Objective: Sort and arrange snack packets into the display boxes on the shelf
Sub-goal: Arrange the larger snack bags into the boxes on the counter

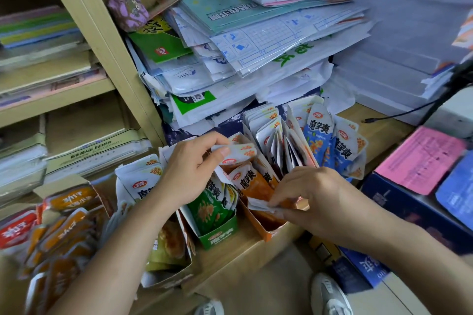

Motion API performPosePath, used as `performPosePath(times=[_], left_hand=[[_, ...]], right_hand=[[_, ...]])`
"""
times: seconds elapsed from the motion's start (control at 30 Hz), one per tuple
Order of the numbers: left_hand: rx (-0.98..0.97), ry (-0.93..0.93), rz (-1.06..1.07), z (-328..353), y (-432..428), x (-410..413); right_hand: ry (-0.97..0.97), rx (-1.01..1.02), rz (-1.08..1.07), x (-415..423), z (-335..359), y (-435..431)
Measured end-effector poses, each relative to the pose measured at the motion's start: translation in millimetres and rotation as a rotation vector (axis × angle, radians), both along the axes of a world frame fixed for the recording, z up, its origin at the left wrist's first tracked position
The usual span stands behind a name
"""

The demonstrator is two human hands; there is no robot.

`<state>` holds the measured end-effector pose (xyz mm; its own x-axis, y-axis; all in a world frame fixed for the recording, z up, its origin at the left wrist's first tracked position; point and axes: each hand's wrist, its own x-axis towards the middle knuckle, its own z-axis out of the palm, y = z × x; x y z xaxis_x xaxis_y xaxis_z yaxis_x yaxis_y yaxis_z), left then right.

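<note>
My left hand (194, 169) extends from the lower left on a bare forearm, thumb and fingers pinching the upper packet (236, 152). My right hand (307, 194) extends from the right, knuckles up, fingertips pinching the lower packet (258, 206).

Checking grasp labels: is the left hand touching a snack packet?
Touching. The head view shows the left hand pinching the white top of a packet between thumb and fingers, above the orange box.
</note>
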<state>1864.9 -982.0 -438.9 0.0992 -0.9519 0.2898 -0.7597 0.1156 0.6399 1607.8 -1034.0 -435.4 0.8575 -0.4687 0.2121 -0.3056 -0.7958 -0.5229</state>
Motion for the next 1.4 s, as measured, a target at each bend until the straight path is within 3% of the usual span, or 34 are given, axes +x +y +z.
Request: performPosePath(times=[0.2,0.37,0.57,0.7,0.83,0.97,1.03,1.17,1.4], left_hand=[[0.281,0.097,-0.282,16,11,15],[0.365,0.105,-0.389,19,13,15],[-0.045,0.028,0.099,5,2,-8],[-0.105,-0.026,0.255,0,-3,-8],[-0.1,-0.043,0.011,13,-2,-24],[0.023,-0.138,-0.333,16,3,-51],[0.067,-0.251,-0.415,8,5,-60],[0.034,-0.292,-0.305,5,4,-61],[0.007,-0.32,-0.197,8,6,-77]], right_hand=[[-0.041,-0.037,-0.069,1,-4,5],[0.029,-0.019,-0.013,5,-7,3],[0.0,-0.039,-0.086,1,-10,1],[-0.076,0.048,-0.134,1,-16,4],[-0.233,0.358,-0.177,-5,-5,8],[-0.457,0.237,-0.435,-20,-4,-14],[-0.393,0.117,-0.517,-23,-8,-27],[-0.127,0.057,-0.347,-19,-21,-43],[-0.091,0.014,-0.209,-11,-28,-55]])
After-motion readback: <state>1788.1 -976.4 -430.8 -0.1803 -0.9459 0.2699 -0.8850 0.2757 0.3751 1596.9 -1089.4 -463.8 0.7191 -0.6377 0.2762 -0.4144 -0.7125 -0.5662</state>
